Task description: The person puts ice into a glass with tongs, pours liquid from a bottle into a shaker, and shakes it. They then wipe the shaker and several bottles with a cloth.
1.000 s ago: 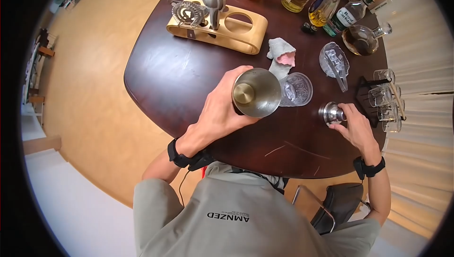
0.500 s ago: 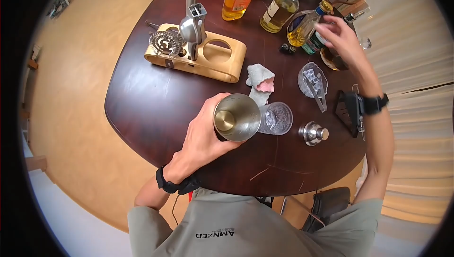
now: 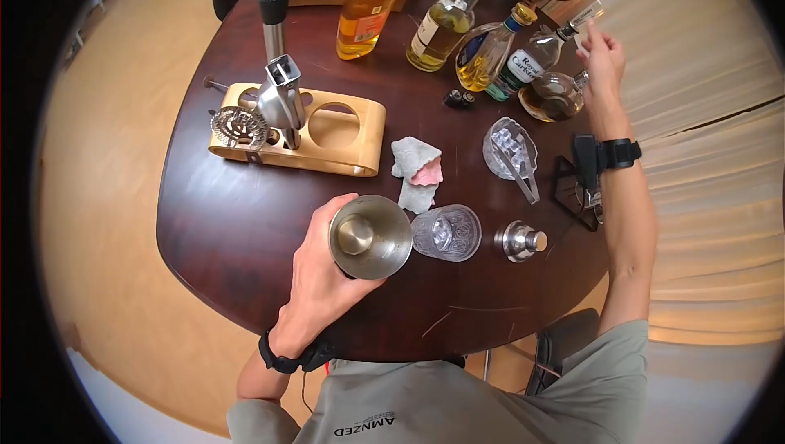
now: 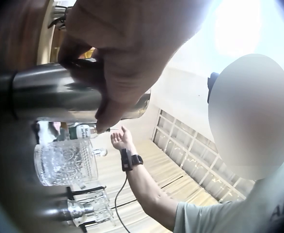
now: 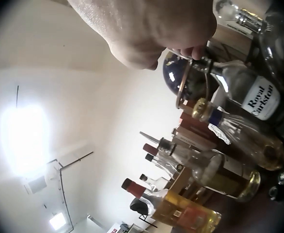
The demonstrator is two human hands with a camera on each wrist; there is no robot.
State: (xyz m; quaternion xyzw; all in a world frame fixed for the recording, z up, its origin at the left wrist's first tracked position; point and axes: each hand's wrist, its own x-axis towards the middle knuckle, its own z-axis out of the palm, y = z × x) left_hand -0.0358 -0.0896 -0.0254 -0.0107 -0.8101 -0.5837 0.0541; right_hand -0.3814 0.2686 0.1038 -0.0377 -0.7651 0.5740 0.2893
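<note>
In the head view my left hand (image 3: 319, 276) grips a metal shaker cup (image 3: 384, 257), its mouth facing the camera. The left wrist view shows the fingers wrapped around the cup's side (image 4: 50, 92). Beside it stands a patterned glass (image 3: 460, 233) with ice. My right hand (image 3: 603, 64) is raised near the bottle necks, fingers loosely bent, holding nothing visible. Closest to it are a round decanter (image 3: 552, 99) and the Royal Carlston bottle (image 3: 523, 66); contact with either cannot be told. The shaker top (image 3: 517, 241) stands right of the glass.
A wooden stand (image 3: 368, 137) holds bar tools at the left. A cloth (image 3: 414, 158) lies behind the glass, and an ice bowl (image 3: 499, 145) with tongs is farther right. More bottles (image 3: 364, 15) line the back. A black rack (image 3: 572, 199) stands below the right forearm.
My right hand has let go of the shaker top and moved up to the bottles. The left hand still holds the cup, while the head view has shifted towards the back right.
</note>
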